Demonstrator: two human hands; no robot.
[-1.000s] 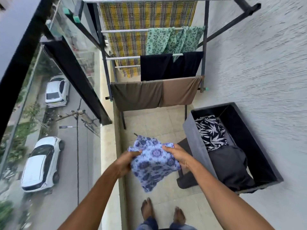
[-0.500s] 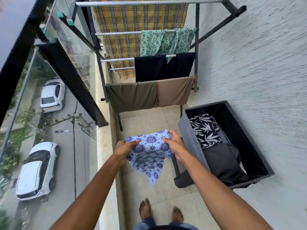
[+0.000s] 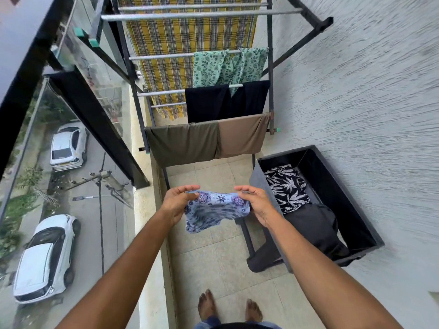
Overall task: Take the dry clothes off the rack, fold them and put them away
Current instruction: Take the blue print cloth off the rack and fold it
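Where the cloth (image 3: 215, 210) hangs between the hands over the floor (image 3: 213, 269), the left hand (image 3: 177, 203) and right hand (image 3: 258, 203) pinch its upper corners, fingers (image 3: 190, 187) clamped on it, beside the bin (image 3: 257, 180), before the rack (image 3: 197, 14).

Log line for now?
step: folding | left grip: pinches cloth | right grip: pinches cloth | bin: holds two pieces | rack: clothes hung
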